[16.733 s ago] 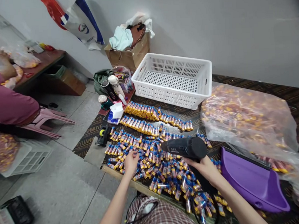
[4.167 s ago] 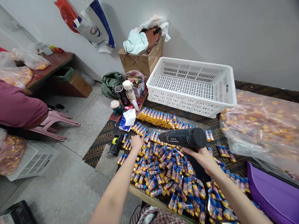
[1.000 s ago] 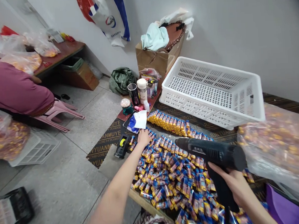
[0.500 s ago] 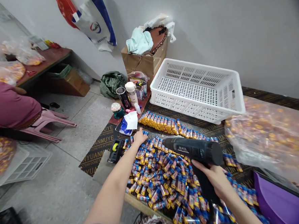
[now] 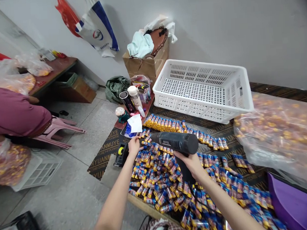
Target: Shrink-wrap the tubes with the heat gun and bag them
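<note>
Blower over a desk of blue-capped tubes

The right hand [image 5: 191, 164] has its fingers wrapped around the handle of a black hot-air blower [image 5: 178, 143], held above the desk [image 5: 107, 147] with its nozzle aimed toward the left edge. The left hand [image 5: 133, 146] is just beyond the nozzle, near that edge, its fingers drawn together beside a few tubes; whether they grip one cannot be told.

Loose tubes [image 5: 157, 179] with blue caps and yellow bases spread in a jumbled heap from the middle to the near edge. Behind them, stacked tubes [image 5: 164, 124] stand in neat ranks before a white plastic crate [image 5: 194, 107], which sits along the far edge. A black tape dispenser [image 5: 121, 154] lies close to the left edge, and a white paper [image 5: 135, 123] rests near the far left corner, just beside a white flask [image 5: 135, 96]. Further right are a large filled plastic bag [image 5: 276, 131] and, nearer, a purple dustpan [image 5: 291, 196].
</note>
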`<state>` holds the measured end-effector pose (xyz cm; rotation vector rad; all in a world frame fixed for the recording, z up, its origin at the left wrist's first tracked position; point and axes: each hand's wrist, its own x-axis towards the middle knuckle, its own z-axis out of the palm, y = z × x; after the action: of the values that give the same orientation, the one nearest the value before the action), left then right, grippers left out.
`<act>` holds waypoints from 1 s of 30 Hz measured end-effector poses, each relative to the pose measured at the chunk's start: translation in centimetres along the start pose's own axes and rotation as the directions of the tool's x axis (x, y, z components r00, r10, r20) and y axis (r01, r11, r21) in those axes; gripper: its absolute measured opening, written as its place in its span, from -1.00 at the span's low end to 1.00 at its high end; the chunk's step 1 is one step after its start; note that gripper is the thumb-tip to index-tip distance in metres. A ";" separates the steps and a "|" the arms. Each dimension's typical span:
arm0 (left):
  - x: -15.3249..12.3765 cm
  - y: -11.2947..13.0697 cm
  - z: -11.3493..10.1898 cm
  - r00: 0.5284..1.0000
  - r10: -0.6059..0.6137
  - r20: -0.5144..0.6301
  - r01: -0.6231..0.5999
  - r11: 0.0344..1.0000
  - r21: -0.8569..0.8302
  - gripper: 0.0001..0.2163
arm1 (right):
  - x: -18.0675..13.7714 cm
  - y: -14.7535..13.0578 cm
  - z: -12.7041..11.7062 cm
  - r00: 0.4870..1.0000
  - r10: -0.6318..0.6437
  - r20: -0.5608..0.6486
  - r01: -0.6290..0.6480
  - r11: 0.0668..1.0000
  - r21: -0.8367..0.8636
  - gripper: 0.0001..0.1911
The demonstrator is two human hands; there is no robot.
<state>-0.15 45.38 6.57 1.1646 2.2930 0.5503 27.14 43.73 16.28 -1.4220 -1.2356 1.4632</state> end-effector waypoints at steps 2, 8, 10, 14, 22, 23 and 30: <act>-0.8 -0.4 -0.4 1.000 -0.017 -0.022 0.017 1.000 -0.002 -0.73 | 0.6 0.1 0.6 0.999 -0.047 0.014 0.047 0.999 -0.007 -0.52; -2.1 -0.5 0.0 1.000 0.009 0.005 -0.009 1.000 0.026 -0.72 | -0.1 0.1 -1.6 0.999 -0.025 0.032 0.025 1.000 0.001 -0.56; -2.3 0.4 1.2 0.997 0.050 0.060 -0.052 0.998 0.038 -0.73 | -1.4 0.2 -3.9 0.998 0.053 0.026 -0.053 0.999 0.001 -0.56; -2.5 3.8 5.3 0.960 0.161 0.229 -0.176 0.983 0.046 -0.77 | -4.4 0.5 -9.2 0.967 0.226 -0.114 -0.227 0.974 -0.002 -0.55; -4.3 9.8 12.6 0.903 0.226 0.365 -0.321 0.920 0.223 -0.46 | -9.3 0.4 -16.7 0.799 0.358 -0.484 -0.359 0.929 0.094 -0.50; -5.1 9.9 12.9 0.896 0.246 0.369 -0.356 0.895 0.269 -0.48 | -9.7 0.4 -17.2 0.786 0.374 -0.492 -0.369 0.923 0.111 -0.51; -11.8 8.1 11.2 0.810 0.535 0.241 -0.586 0.759 0.285 -0.72 | -9.7 0.7 -17.3 0.772 0.409 -0.486 -0.369 0.911 0.181 -0.45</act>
<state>17.52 41.47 5.23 2.0329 1.9331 0.2451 45.42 36.71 19.64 -1.9394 -0.5580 1.2344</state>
